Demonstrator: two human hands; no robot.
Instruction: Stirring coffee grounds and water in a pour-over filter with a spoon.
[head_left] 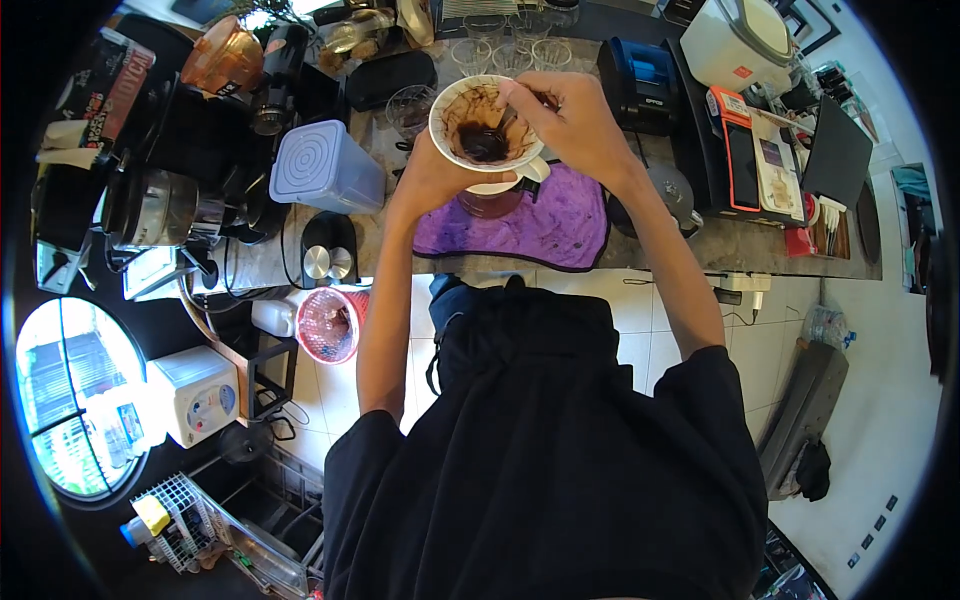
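Note:
A white coffee dripper is tilted toward me over the purple cloth, its inner wall smeared brown with a dark wet pool at the bottom. My left hand wraps around its left and near side. Fingers of my right hand are closed on a spoon reaching into the dripper; the spoon's lower end is hard to make out. Under the dripper, a glass vessel with reddish-brown contents shows in part on the cloth; whether they touch cannot be told.
Several clear glasses stand behind the dripper. To the left are a lidded plastic container and a black grinder-like device. A black-and-blue machine and a round grey item sit right. A red basket stands below the counter.

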